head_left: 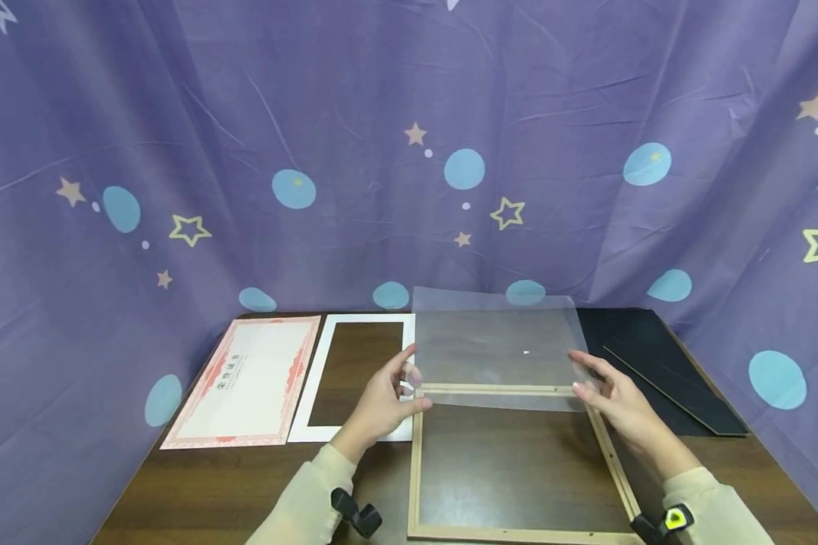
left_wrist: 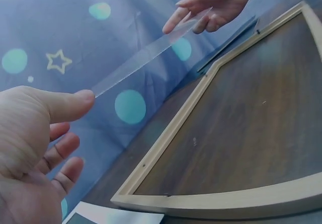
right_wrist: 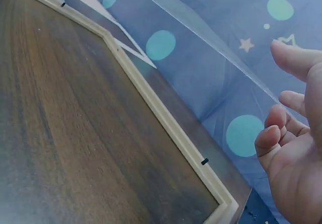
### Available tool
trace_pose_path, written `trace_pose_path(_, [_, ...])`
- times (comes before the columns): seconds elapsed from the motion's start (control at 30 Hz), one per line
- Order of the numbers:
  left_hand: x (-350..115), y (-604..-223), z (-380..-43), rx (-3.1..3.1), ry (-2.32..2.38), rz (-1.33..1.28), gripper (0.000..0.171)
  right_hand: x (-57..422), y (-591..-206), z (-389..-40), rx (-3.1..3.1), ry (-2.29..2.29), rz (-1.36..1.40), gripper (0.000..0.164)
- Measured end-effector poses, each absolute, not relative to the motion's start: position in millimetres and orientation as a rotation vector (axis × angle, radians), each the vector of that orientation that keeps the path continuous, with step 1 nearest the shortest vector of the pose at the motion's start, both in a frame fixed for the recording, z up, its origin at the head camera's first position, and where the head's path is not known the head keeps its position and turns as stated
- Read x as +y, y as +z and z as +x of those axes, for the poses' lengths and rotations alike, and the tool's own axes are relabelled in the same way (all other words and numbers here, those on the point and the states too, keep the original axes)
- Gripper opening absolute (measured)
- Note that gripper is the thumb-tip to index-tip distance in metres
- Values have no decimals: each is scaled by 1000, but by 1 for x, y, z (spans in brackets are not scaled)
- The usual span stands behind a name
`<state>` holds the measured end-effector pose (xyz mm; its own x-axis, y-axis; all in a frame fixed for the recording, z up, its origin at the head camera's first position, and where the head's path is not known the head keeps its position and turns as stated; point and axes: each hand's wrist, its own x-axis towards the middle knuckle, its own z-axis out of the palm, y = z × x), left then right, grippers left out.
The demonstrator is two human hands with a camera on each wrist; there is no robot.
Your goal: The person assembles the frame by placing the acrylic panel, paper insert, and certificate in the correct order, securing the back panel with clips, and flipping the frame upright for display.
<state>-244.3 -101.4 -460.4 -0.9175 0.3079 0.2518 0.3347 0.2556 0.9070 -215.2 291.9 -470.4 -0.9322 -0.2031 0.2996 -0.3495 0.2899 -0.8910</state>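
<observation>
The left hand [head_left: 382, 401], thumb and fingers spread, holds one edge of a thin, clear, rectangular sheet [head_left: 494, 341] raised over the far part of a pale wooden frame [head_left: 416, 469]; the right hand [head_left: 616, 397] holds the opposite edge likewise. The brown wood-grain table [head_left: 198, 492] bears a red-bordered certificate [head_left: 262, 386], a white mat [head_left: 310, 390] and black board [head_left: 695, 401], before a purple, star-patterned curtain [head_left: 354, 91].

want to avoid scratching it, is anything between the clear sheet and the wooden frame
Nothing visible: open space lies between the raised clear sheet and the wooden frame in both wrist views. The white mat and black board lie outside the frame.
</observation>
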Motion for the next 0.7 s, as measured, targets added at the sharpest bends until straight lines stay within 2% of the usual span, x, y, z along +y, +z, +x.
trace_pose_path(0.2, [-103, -462, -223, -2520, -1847, -667, 108, 297, -469, -201, -2446, 1644, 478, 67])
trace_pose_path(0.3, [-104, -466, -212, -2599, -1842, -661, 111, 300, -475, -192, -2515, 1508, 493, 72])
trace_pose_path(0.57, [-106, -482, -192, -2779, -1529, -725, 87, 308, -495, -167, -2686, 1251, 456, 80])
trace_pose_path(0.7, [-106, -486, -182, -2811, -1464, -692, 86, 308, -503, -157, -2698, 1257, 472, 80])
